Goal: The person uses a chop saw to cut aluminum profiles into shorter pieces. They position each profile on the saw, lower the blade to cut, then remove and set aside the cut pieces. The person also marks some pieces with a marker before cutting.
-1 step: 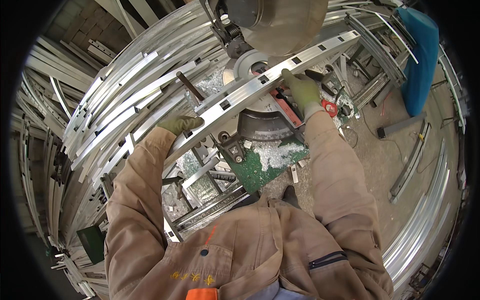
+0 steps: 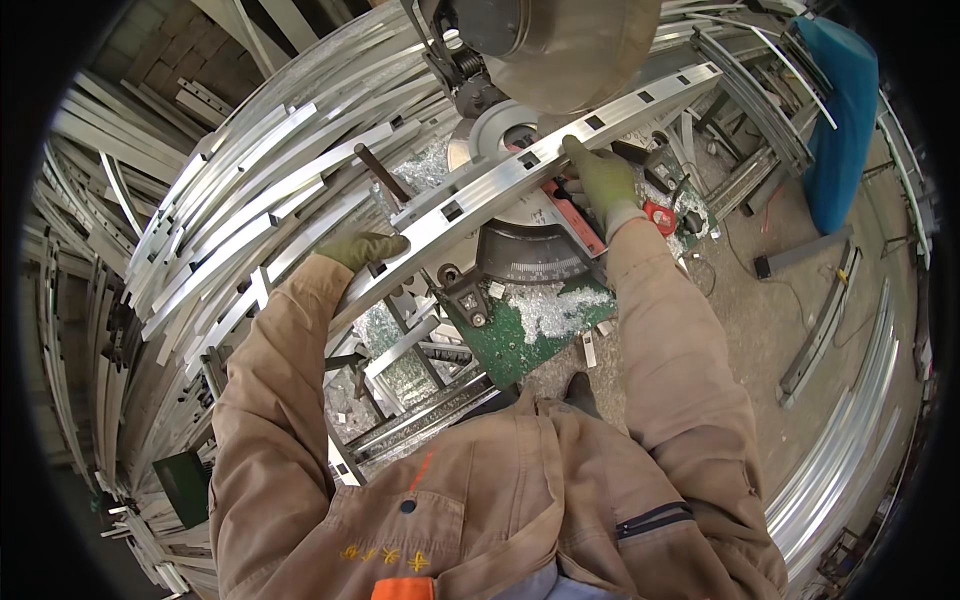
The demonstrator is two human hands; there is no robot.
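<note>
A long silvery metal profile (image 2: 487,196) with square cut-outs lies slantwise across the bed of a mitre saw, its far end up to the right. My left hand (image 2: 362,248), in a green glove, is closed on the profile left of the saw. Gloved likewise, my right hand (image 2: 603,182) grips the profile's near edge just right of the saw's middle; its fingertips are partly hidden. Below the profile shows the saw's curved angle scale (image 2: 530,254), beside a red insert (image 2: 577,218). The round blade guard (image 2: 575,50) is raised above the profile.
Many metal profiles (image 2: 230,200) are heaped at the left. Chips lie on the green stand (image 2: 520,340). A blue rounded object (image 2: 838,120) stands at the far right, above a bar on the floor (image 2: 822,325). More long profiles (image 2: 840,450) lie at the lower right.
</note>
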